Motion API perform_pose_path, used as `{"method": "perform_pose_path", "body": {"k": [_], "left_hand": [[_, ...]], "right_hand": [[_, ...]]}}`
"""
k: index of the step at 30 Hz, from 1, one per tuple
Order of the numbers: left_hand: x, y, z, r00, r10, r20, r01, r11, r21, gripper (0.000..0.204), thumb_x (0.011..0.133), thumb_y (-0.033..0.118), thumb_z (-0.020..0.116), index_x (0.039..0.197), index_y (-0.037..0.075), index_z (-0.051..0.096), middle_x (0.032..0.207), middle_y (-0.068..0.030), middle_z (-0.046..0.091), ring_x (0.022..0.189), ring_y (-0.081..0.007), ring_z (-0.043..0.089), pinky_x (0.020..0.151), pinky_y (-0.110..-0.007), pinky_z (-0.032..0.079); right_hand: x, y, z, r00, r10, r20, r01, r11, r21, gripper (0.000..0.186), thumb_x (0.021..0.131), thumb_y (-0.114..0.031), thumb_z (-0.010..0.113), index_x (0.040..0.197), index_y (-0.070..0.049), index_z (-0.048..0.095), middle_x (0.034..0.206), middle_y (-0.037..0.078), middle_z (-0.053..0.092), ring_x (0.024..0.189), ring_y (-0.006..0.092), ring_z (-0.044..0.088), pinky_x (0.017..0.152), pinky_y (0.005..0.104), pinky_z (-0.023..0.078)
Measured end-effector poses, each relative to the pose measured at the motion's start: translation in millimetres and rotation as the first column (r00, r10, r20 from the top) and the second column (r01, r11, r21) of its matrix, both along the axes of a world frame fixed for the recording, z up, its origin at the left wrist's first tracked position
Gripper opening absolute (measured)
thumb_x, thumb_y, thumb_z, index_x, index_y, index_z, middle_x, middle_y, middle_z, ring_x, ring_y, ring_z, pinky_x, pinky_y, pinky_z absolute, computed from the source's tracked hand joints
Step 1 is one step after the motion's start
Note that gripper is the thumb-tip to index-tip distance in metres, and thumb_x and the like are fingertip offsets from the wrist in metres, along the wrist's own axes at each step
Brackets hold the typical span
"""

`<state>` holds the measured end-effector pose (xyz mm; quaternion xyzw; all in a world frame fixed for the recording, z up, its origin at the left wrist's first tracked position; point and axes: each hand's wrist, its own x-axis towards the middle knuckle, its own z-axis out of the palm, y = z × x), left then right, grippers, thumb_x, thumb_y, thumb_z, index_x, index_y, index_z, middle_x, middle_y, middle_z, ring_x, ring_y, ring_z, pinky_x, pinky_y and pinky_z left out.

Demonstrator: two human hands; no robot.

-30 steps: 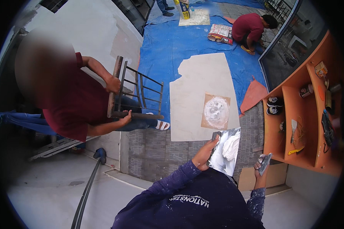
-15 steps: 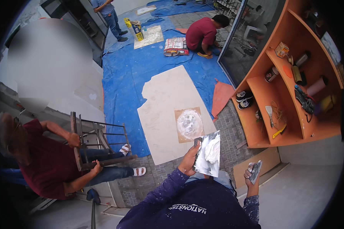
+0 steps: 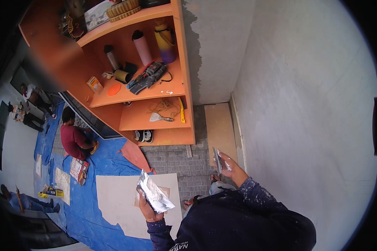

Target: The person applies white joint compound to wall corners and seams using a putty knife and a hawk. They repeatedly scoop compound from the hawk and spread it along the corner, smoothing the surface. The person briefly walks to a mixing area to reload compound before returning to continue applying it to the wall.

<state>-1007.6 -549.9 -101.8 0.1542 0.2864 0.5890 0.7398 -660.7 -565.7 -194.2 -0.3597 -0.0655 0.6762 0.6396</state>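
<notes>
My left hand [image 3: 145,208] is closed on the edge of a flat metal plate [image 3: 166,206], which carries a mound of white plaster [image 3: 151,191]. The plate is tilted over a light board on the floor. To the right, my right hand [image 3: 234,170] grips a small steel trowel [image 3: 216,160], its thin blade seen nearly edge-on. White plaster smears show on that hand's fingers and on the sleeve. The two tools are well apart.
An orange shelf unit [image 3: 187,83] stands ahead, holding bottles, a tool and a scraper [image 3: 160,118]. A grey wall [image 3: 297,100] rises at my right. The light board [image 3: 117,196] lies on blue tarpaulin [image 3: 81,217]. A person in maroon [image 3: 73,136] crouches at the left; others are behind.
My view has swung right toward the shelf and wall. Both hands keep their tools; the right trowel is raised forward. The person with the metal frame is out of view.
</notes>
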Motion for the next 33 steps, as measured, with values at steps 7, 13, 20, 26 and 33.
{"method": "perform_pose_path", "body": {"k": [7, 13, 20, 26, 33], "left_hand": [[156.4, 101.8, 28.7, 0.974, -0.226, -0.006, 0.225, 0.974, -0.011, 0.041, 0.101, 0.032, 0.044, 0.132, 0.007, 0.049, 0.119, -0.0077, 0.062, 0.1, -0.0207, 0.064, 0.085, -0.036, 0.054], [235.4, 131.6, 59.5, 0.918, -0.393, 0.045, 0.396, 0.914, -0.091, 0.035, 0.1, 0.025, 0.045, 0.128, 0.005, 0.053, 0.117, -0.0089, 0.065, 0.098, -0.022, 0.066, 0.086, -0.036, 0.054], [311.8, 204.7, 102.3, 0.808, -0.588, -0.035, 0.589, 0.806, 0.051, 0.041, 0.101, 0.031, 0.044, 0.131, 0.003, 0.047, 0.125, -0.0118, 0.059, 0.111, -0.0245, 0.061, 0.095, -0.038, 0.049], [376.2, 262.7, 180.1, 0.854, -0.473, -0.215, 0.519, 0.801, 0.3, 0.036, 0.101, 0.031, 0.049, 0.122, 0.002, 0.051, 0.11, -0.0066, 0.06, 0.101, -0.0154, 0.059, 0.088, -0.031, 0.048], [415.4, 275.4, 257.7, 0.937, -0.128, -0.324, 0.32, 0.687, 0.653, 0.032, 0.1, 0.031, 0.053, 0.111, 0.001, 0.056, 0.099, -0.0034, 0.06, 0.093, -0.0101, 0.055, 0.084, -0.028, 0.046]], "right_hand": [[116.3, 35.3, 1.5, 0.977, -0.192, -0.089, 0.192, 0.981, -0.013, 0.043, 0.087, -0.016, 0.067, 0.128, -0.014, 0.054, 0.124, 0.003, 0.058, 0.121, 0.0254, 0.051, 0.096, 0.0541, 0.041], [152.6, 36.8, -8.0, 0.95, -0.229, -0.211, 0.233, 0.973, -0.008, 0.037, 0.095, -0.015, 0.057, 0.131, -0.01, 0.049, 0.128, 0.012, 0.056, 0.117, 0.0328, 0.056, 0.098, 0.0584, 0.043], [190.1, 66.3, 90.8, 0.913, -0.238, 0.332, 0.232, 0.971, 0.058, 0.044, 0.099, -0.012, 0.05, 0.141, -0.009, 0.039, 0.13, 0.014, 0.053, 0.116, 0.0332, 0.056, 0.097, 0.0531, 0.049], [202.7, 67.0, 262.4, -0.18, -0.283, 0.942, 0.007, 0.957, 0.289, 0.044, 0.087, -0.01, 0.062, 0.13, -0.016, 0.058, 0.126, 0.009, 0.054, 0.119, 0.0293, 0.05, 0.098, 0.0418, 0.043], [169.0, 99.7, 387.1, -0.869, -0.224, 0.44, -0.118, 0.959, 0.257, 0.048, 0.076, -0.009, 0.068, 0.121, -0.025, 0.064, 0.12, 0.001, 0.056, 0.114, 0.0257, 0.05, 0.094, 0.0444, 0.042]]}}
